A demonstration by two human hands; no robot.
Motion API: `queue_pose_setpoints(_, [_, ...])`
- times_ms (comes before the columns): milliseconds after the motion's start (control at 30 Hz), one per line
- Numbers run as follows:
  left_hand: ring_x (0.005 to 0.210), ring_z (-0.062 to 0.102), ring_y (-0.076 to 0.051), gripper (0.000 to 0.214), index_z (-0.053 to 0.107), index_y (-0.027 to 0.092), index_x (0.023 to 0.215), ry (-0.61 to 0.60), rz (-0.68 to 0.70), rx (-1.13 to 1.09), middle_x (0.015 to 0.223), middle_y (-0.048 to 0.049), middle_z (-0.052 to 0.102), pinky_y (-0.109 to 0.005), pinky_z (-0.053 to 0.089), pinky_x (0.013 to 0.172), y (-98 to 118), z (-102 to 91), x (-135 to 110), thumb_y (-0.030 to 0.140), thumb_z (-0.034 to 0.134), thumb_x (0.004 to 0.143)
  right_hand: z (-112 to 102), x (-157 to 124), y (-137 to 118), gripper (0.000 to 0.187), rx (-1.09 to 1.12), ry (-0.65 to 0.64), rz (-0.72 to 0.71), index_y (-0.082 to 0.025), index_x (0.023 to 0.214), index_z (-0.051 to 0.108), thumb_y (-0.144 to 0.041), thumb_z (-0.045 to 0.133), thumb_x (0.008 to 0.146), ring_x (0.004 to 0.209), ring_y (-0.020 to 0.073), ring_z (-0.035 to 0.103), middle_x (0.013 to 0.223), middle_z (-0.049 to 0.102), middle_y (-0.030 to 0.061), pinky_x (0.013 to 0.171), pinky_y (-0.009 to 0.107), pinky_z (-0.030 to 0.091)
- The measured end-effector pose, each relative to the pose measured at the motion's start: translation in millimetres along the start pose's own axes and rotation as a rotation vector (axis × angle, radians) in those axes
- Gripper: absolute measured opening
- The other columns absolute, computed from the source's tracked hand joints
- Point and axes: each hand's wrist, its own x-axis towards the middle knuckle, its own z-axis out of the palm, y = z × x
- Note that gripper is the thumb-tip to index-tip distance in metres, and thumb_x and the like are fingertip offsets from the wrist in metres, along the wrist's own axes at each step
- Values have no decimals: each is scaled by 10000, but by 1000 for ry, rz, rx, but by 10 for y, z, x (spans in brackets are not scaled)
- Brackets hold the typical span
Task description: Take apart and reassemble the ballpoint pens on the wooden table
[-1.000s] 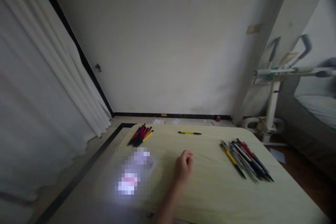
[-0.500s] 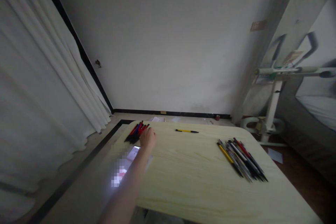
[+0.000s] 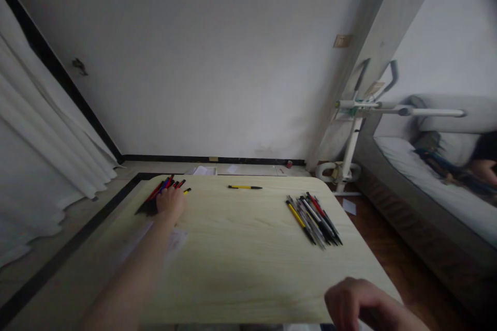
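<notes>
My left hand (image 3: 171,202) lies over a pile of red, black and blue pens (image 3: 157,192) at the far left corner of the table. Its fingers are curled down on the pens, and the fingertips are hidden. A yellow pen end (image 3: 187,191) pokes out to the right of this hand. My right hand (image 3: 355,302) is low at the table's near right, fingers loosely bent and a gap beneath them, with nothing seen in it. A lone yellow-and-black pen (image 3: 245,186) lies at the far edge. Farther right rests a bundle of yellow, grey, black and red pens (image 3: 314,220).
The pale wood table (image 3: 233,269) has rounded corners. A see-through sheet (image 3: 176,242) lies near my left forearm. White curtains (image 3: 34,155) hang at left. An exercise machine (image 3: 351,139) and a sofa (image 3: 419,191) with a person's arm (image 3: 485,170) are at right.
The view has turned right, so the table and pens appear farther left. My right hand has come into view at the lower right. The yellow pen end now shows beside my left hand.
</notes>
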Motion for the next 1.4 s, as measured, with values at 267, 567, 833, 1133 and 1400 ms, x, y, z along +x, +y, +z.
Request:
queue_pose_setpoints(267, [874,527,-265,302,589,99,890,3,155,-63,873,-161,605,-364,373,745,89,-23,-39,121,312,772,17,368,48,281,184,-26,-84,-164,763,517,-434,569,706,622,135,496,676,551,59,600,270,364])
queue_pose_setpoints(567, [878,531,-193,169,576,129,842,-17,237,-283,916,-115,581,-284,377,769,260,-172,29,153,436,752,7,621,114,263,314,-2,-81,-138,785,506,-378,585,711,584,111,490,686,550,50,557,250,369])
queue_pose_setpoints(833, [709,580,-146,380,523,143,976,54,1,-1592,866,-64,611,-248,458,584,935,-585,-54,342,585,658,74,1424,194,238,193,214,6,-144,851,508,-365,520,765,531,80,472,707,560,23,512,212,374])
queue_pose_setpoints(1133, [675,594,-115,287,525,153,841,-49,-352,-2261,792,-40,606,-228,480,604,1489,-237,-351,271,653,613,18,2430,624,459,46,571,19,-144,599,466,-537,335,797,350,51,338,455,451,-30,354,172,234])
queue_pose_setpoints(1400, [438,490,-102,367,538,120,657,-210,-189,-2007,514,8,531,-211,380,433,1496,-82,-464,485,562,653,40,2446,805,577,7,625,14,-166,445,356,-626,252,779,350,51,275,377,314,-44,364,190,202])
